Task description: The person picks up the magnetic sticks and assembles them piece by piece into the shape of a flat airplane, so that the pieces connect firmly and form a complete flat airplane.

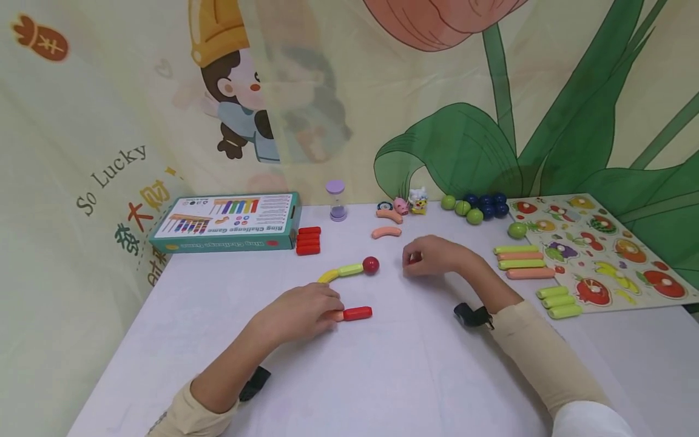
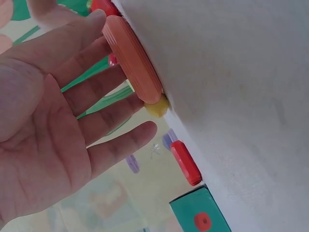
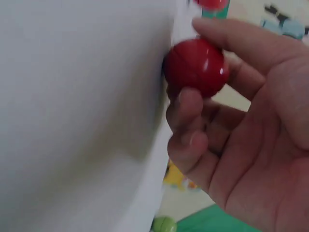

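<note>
My left hand [image 1: 297, 312] is over a salmon-coloured ridged stick [image 2: 133, 60]. In the left wrist view its fingers are extended along the stick's side, with the thumb tip at one end. A red stick [image 1: 358, 313] lies end to end with the salmon one. Just beyond, a curved yellow piece [image 1: 329, 277], a light green stick [image 1: 351, 270] and a red ball [image 1: 371, 265] form a row. Farther right, my right hand [image 1: 431, 255] holds another red ball [image 3: 195, 67] between thumb and curled fingers, close to the white tabletop.
A green game box [image 1: 229, 224] stands at the back left beside several red sticks [image 1: 309, 240]. Curved salmon pieces [image 1: 386, 232], an hourglass [image 1: 337, 200] and small figurines [image 1: 418, 201] are behind. Green balls [image 1: 474, 216], blue balls [image 1: 486, 206], sticks [image 1: 521, 264] and a fruit board [image 1: 668, 300] occupy the right.
</note>
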Demonstrator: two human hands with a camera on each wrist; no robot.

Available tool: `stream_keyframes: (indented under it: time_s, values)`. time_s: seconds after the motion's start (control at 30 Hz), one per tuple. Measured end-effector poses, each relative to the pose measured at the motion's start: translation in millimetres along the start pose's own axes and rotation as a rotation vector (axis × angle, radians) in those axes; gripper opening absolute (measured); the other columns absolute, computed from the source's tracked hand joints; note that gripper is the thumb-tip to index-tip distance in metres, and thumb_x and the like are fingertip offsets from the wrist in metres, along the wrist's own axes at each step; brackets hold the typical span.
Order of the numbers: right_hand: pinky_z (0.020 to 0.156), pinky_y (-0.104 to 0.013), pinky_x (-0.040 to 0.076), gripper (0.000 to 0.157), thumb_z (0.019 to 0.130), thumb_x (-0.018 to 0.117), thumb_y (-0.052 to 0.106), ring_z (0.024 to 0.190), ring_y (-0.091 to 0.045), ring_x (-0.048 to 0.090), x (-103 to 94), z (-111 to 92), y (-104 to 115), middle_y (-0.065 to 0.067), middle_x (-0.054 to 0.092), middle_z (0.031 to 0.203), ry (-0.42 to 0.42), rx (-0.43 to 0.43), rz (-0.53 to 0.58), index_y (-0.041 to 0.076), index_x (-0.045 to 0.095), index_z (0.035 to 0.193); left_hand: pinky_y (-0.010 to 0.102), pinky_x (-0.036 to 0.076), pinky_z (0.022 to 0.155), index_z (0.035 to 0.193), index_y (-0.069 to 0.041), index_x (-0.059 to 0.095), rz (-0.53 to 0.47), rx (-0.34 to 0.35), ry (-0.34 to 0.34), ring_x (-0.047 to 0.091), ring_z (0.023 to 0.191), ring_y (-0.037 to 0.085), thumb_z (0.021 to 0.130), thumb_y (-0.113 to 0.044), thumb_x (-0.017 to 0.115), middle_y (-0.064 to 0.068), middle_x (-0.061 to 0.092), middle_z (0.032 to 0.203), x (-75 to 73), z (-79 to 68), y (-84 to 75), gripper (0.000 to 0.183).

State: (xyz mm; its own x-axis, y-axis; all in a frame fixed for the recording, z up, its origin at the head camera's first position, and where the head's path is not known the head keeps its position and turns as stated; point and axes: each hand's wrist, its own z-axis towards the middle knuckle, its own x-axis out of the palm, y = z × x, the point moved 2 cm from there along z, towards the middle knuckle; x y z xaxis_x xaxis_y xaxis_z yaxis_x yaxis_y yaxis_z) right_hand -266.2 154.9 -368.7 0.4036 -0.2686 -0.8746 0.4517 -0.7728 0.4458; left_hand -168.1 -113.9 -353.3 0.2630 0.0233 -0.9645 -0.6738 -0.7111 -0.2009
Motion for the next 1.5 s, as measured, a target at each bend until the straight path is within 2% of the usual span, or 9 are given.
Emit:
stream_keyframes:
  time_s: [0.13,0.33,0.53,0.7,1.13,1.23,1.33,1.43,1.5]
  values:
    - [0.064,-0.028,0.045,0.009,0.079,0.069,0.028,0.073,-0.013,0.05,20.3,-15.0,32.0,0.007,0.055,0.074,0.096,-0.102,0.039,0.024,0.063,0.084,0.034,0.045,0.084,0.108,-0.021,0.067,-0.009,-0.017,-0.014,0.053,0.099,0.013,0.081,-0.032,0.067,-0.005,0.061,0.104,1.1,2.0,0.7,0.029]
    - [0.061,-0.024,0.045,0.014,0.077,0.071,0.035,0.074,-0.009,0.05,45.3,-20.0,70.1,0.01,0.052,0.077,0.073,-0.167,-0.005,0.028,0.063,0.086,0.031,0.047,0.08,0.104,-0.022,0.069,-0.023,-0.022,-0.015,0.056,0.089,0.01,0.079,-0.032,0.069,-0.009,0.063,0.095,2.4,6.6,0.6,0.027]
    - [0.059,-0.022,0.044,0.015,0.075,0.072,0.034,0.072,-0.008,0.049,55.6,-18.9,83.5,0.01,0.05,0.078,-0.004,-0.16,-0.045,0.029,0.063,0.086,0.027,0.047,0.078,0.1,-0.022,0.07,-0.027,-0.016,-0.005,0.056,0.083,0.008,0.078,-0.03,0.07,-0.01,0.063,0.089,0.2,9.6,-0.2,0.024]
    - [0.058,-0.022,0.044,0.019,0.074,0.073,0.038,0.071,-0.008,0.049,58.1,-20.0,89.2,0.009,0.051,0.078,0.01,-0.171,-0.023,0.029,0.063,0.088,0.028,0.047,0.078,0.098,-0.02,0.071,-0.027,-0.002,0.006,0.056,0.083,0.008,0.078,-0.028,0.071,-0.009,0.063,0.088,-0.8,9.3,-1.4,0.022]
    - [0.06,-0.023,0.046,0.025,0.077,0.066,0.047,0.071,-0.006,0.051,48.8,-20.7,79.1,0.012,0.053,0.079,0.065,-0.246,0.068,0.029,0.063,0.094,0.026,0.047,0.073,0.097,-0.02,0.071,-0.06,0.007,0.026,0.053,0.073,0.005,0.079,-0.029,0.069,-0.014,0.06,0.078,-3.2,4.8,-1.7,0.019]
    - [0.063,-0.024,0.047,0.018,0.083,0.064,0.037,0.073,-0.008,0.052,34.0,-16.1,71.3,0.011,0.055,0.08,0.016,-0.242,0.11,0.024,0.064,0.096,0.025,0.046,0.07,0.095,-0.02,0.071,-0.094,-0.017,0.048,0.052,0.069,0.004,0.079,-0.031,0.069,-0.016,0.059,0.074,-4.6,0.3,0.6,0.019]
    - [0.063,-0.025,0.047,0.013,0.085,0.063,0.024,0.073,-0.01,0.051,17.5,-4.6,68.2,0.011,0.057,0.083,-0.087,-0.234,0.1,0.018,0.066,0.096,0.025,0.046,0.069,0.094,-0.02,0.072,-0.111,-0.033,0.064,0.052,0.069,0.004,0.078,-0.031,0.07,-0.016,0.059,0.073,-5.6,-5.6,2.9,0.019]
    - [0.064,-0.024,0.047,0.015,0.086,0.06,0.016,0.075,-0.011,0.051,8.5,17.2,72.6,0.007,0.058,0.091,-0.16,-0.219,0.066,0.012,0.067,0.099,0.025,0.046,0.069,0.092,-0.021,0.072,-0.124,-0.036,0.079,0.051,0.068,0.004,0.078,-0.031,0.07,-0.017,0.058,0.072,-6.2,-11.0,4.7,0.018]
    - [0.069,-0.022,0.047,0.02,0.087,0.058,0.015,0.082,-0.011,0.053,7.8,36.3,80.3,0.004,0.059,0.099,-0.151,-0.201,0.024,0.011,0.067,0.104,0.026,0.045,0.068,0.091,-0.02,0.072,-0.138,-0.04,0.093,0.05,0.068,0.004,0.077,-0.031,0.071,-0.017,0.057,0.071,-7.2,-13.7,5.8,0.017]
